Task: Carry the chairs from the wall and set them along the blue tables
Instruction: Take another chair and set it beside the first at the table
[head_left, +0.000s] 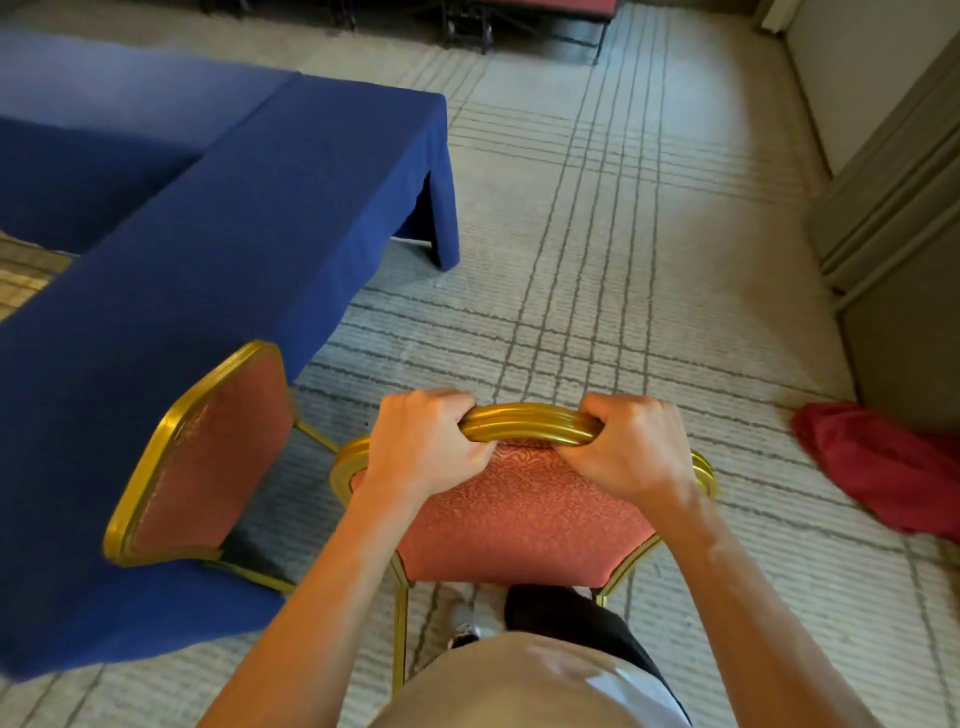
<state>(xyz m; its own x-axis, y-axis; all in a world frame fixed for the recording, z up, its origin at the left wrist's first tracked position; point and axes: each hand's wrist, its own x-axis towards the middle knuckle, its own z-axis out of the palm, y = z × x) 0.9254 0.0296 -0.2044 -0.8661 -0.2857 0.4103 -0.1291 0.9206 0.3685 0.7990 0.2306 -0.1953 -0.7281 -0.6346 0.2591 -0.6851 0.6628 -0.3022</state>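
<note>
Head view: both hands, left (423, 447) and right (631, 449), grip chair (519, 514) backrest beside blue table (234, 249).

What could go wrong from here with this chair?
1. The left hand and right hand grip the chair only at its top edge, close together, so it may swing or twist when moved.
2. The parked chair sits close on the left at the table, and the two frames could knock together.
3. A red cloth lies low to the right; a step that way could mean a trip.
</note>
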